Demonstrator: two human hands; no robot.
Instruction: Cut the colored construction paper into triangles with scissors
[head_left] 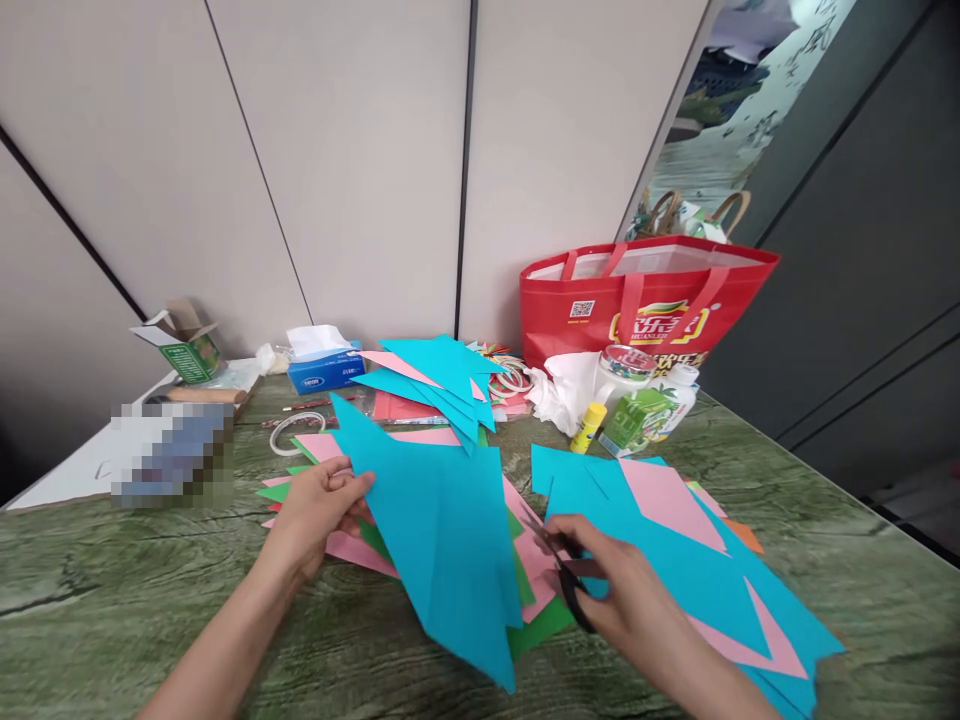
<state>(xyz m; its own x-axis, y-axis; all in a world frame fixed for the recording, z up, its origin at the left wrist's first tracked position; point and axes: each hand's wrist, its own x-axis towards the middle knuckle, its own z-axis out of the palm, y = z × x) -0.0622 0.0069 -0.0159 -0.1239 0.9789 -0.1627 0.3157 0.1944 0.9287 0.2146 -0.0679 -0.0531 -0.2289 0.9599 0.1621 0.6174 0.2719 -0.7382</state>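
My left hand (pixel 319 505) pinches the left edge of a large blue paper sheet (pixel 442 530), holding it tilted above a pile of pink and green paper (pixel 536 575). Black-handled scissors (pixel 566 575) are in my right hand (pixel 611 580), fingers through the loops, blades pointing toward the blue sheet's right edge. Another heap of blue and pink cut paper (pixel 675 530) lies under and to the right of that hand.
More blue triangles (pixel 439 385) are stacked further back. A red tote bag (pixel 645 300) stands against the wall, with a glue stick (pixel 587 427), a green-labelled bottle (pixel 645 415), crumpled tissue (pixel 566 385), a tissue box (pixel 324 368), a tape ring (pixel 296 432) and an open small carton (pixel 184 345) around.
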